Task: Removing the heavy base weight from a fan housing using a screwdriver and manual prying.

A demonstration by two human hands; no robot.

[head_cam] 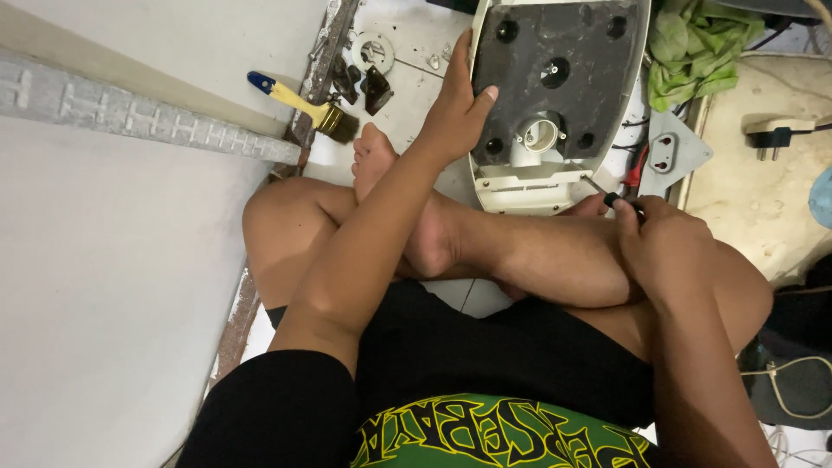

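Both hands are busy from where I watch: my left hand [458,108] grips the left edge of the upturned white appliance base [555,95], thumb pressed on its dark underside, while my right hand [663,243] is clenched around a screwdriver [607,195] whose tip meets the base's lower rim. A paintbrush [303,106] lies left on the floor, a green cloth [698,48] upper right

**Floor and the items lying on it**

White tiled floor [407,95] carrying: a yellow-handled paintbrush [303,106]; small dark parts [364,84]; a round white fitting [373,50]; the white appliance housing [555,95], underside up; a grey plate [672,154]; a crumpled green cloth [698,48].
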